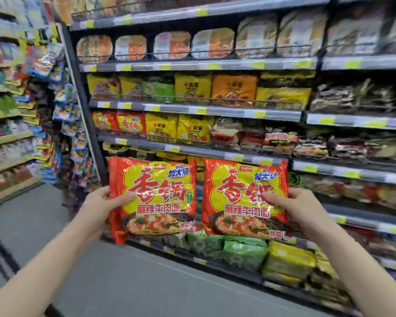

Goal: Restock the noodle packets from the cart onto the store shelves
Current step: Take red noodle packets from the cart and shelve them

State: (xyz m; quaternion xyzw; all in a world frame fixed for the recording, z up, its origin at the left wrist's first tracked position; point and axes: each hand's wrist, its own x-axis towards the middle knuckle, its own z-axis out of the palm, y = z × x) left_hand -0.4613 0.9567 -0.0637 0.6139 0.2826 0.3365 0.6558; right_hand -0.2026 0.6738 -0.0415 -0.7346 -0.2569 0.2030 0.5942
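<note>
The shelves [199,108] fill the view ahead of your fingers, and matching red packs [118,121] stand on the third shelf, up and left of both hands and nearer your left. Your left hand [101,202] is clamped on one packet [152,197] and your right hand [293,207] on another [245,197], thumbs in front, both upright, long axis vertical. The rear fingers are hidden, the cart is out of view and the shelf labels are blurred.
</note>
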